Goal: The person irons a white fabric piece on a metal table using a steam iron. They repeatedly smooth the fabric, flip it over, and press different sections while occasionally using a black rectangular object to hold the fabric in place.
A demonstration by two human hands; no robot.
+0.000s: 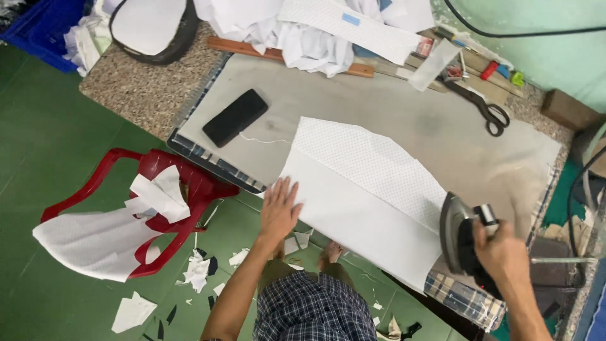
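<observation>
Pressing the white fabric piece point(360, 189) on the table point(404, 113), keep your left hand point(279, 211) flat, fingers spread, at its near edge while your right hand point(502, 252), fingers wrapped tight, steers the iron point(459, 237) slowly along the fold.

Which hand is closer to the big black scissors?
Right. The right hand grips the iron directly below the scissors; the left hand lies flat on the white fabric, far across the table.

A small red and white packet point(425, 46) lies at the bench's point(404, 107) far edge, right of the heaped white cloth.
</observation>
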